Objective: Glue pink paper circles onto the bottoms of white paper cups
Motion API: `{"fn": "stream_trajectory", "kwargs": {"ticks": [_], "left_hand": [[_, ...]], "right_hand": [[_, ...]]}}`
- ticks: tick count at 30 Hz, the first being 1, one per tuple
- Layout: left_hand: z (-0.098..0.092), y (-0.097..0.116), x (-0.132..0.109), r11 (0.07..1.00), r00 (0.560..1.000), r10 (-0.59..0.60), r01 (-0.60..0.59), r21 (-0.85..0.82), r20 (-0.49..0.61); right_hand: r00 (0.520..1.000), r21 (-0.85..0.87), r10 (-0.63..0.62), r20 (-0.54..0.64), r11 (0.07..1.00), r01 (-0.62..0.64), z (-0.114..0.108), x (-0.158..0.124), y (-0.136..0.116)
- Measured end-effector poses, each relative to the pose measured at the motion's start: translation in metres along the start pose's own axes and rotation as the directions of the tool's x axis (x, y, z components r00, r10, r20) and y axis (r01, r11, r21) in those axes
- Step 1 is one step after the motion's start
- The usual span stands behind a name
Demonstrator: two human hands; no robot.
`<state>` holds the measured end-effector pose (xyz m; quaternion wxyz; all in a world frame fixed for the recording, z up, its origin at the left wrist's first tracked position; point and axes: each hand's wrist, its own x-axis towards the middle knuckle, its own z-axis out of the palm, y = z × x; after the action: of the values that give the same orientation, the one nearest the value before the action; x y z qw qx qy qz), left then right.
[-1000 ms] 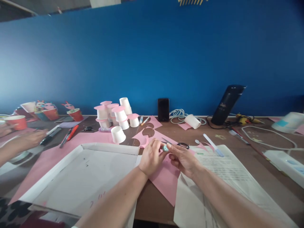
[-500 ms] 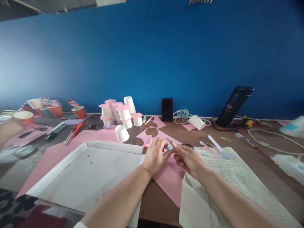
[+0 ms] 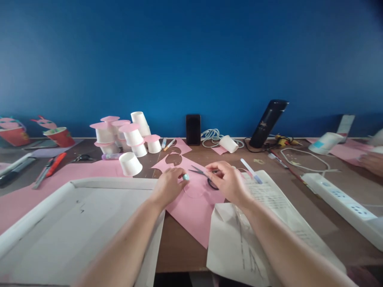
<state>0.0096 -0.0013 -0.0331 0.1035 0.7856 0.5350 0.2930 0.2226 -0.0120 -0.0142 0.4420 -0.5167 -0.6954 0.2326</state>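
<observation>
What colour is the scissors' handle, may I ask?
The scissors' handle is black, clearest in the head view.

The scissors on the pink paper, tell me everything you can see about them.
The scissors have slim grey, metallic-looking blades, apparently slightly parted, and dark handle loops that look like plastic. They are over the pink paper, blades pointing left and a little away from the person. The right grip partly hides the handles; whether its fingers touch them is unclear.

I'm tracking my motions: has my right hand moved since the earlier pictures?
Yes: your right hand has moved right, towards the leaning black bottle.
</observation>
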Motion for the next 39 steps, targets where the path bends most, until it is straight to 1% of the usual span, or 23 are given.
{"fn": "stream_trajectory", "kwargs": {"ticks": [3,6,8,11,17,21,23,26,29,32,35,39], "left_hand": [[-0.002,0.003,-0.001,0.999,0.999,0.03,-0.03,-0.016,0.021],[-0.003,0.003,-0.002,0.999,0.998,0.041,-0.04,-0.012,0.055],[-0.002,0.002,-0.001,1.0,0.996,0.03,-0.031,0.007,0.082],[0.0,0.0,-0.001,1.0,0.994,0.006,-0.008,0.017,0.111],[-0.001,0.002,-0.001,0.999,0.992,-0.046,0.046,0.0,0.119],[-0.002,0.004,-0.002,0.999,0.993,-0.05,0.051,-0.012,0.111],[-0.002,0.004,-0.002,0.999,0.993,-0.042,0.044,-0.02,0.107],[-0.001,0.003,-0.002,0.999,0.994,-0.032,0.035,-0.019,0.107],[0.0,0.002,-0.002,1.0,0.994,-0.012,0.011,0.014,0.106],[0.002,0.003,-0.003,0.998,0.995,0.009,-0.014,0.057,0.098],[0.004,0.004,-0.002,0.996,0.996,0.008,-0.015,0.082,0.09],[0.005,0.004,-0.002,0.996,0.995,-0.005,-0.004,0.09,0.095]], "right_hand": [[0.984,-0.153,-0.096,0.148,0.981,0.119,0.005,-0.004,0.003],[0.956,-0.297,-0.123,0.268,0.933,0.203,0.009,-0.008,0.001],[0.943,-0.37,-0.148,0.298,0.893,0.257,0.011,-0.01,0.0],[0.924,-0.433,-0.202,0.324,0.837,0.335,0.013,-0.01,-0.001],[0.882,-0.5,-0.261,0.393,0.744,0.443,0.015,-0.01,-0.003],[0.843,-0.556,-0.272,0.463,0.652,0.516,0.015,-0.012,-0.006],[0.814,-0.576,-0.282,0.508,0.591,0.564,0.014,-0.012,-0.01],[0.754,-0.573,-0.308,0.58,0.504,0.647,0.013,-0.012,-0.016],[0.711,-0.556,-0.331,0.62,0.454,0.696,0.015,-0.013,-0.022],[0.679,-0.539,-0.347,0.647,0.421,0.729,0.022,-0.014,-0.028],[0.668,-0.553,-0.326,0.669,0.383,0.74,0.033,-0.017,-0.035],[0.645,-0.589,-0.273,0.714,0.263,0.764,0.049,-0.022,-0.043]]}}
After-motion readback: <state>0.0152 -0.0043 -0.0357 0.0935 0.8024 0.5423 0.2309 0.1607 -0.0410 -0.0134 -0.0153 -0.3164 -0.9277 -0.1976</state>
